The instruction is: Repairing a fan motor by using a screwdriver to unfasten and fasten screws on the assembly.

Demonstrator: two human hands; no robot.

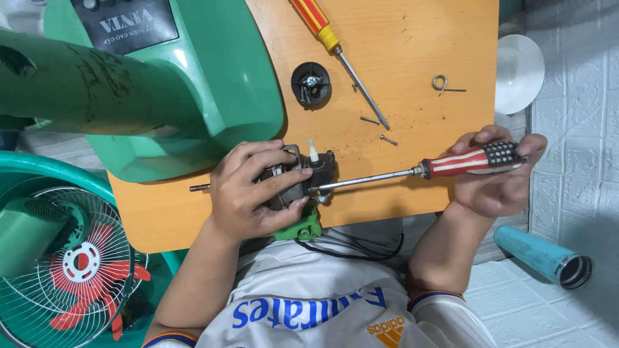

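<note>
My left hand (255, 190) grips a dark fan motor (320, 169) at the near edge of an orange board (412, 51). The motor's shaft (199, 187) sticks out to the left, and a green bracket (300, 229) hangs below it. My right hand (496, 177) holds a screwdriver with a red, white and blue striped handle (474, 159). Its long metal shank (364, 181) runs left, and its tip rests in the motor's right side.
A green fan housing (161, 84) covers the board's left part. A second screwdriver with a red and yellow handle (335, 48), a black round cap (311, 84), loose screws (379, 129) and a wire spring clip (445, 84) lie on the board. A caged fan (71, 264) stands at lower left. A white bowl (519, 71) and a teal tube (545, 256) lie at right.
</note>
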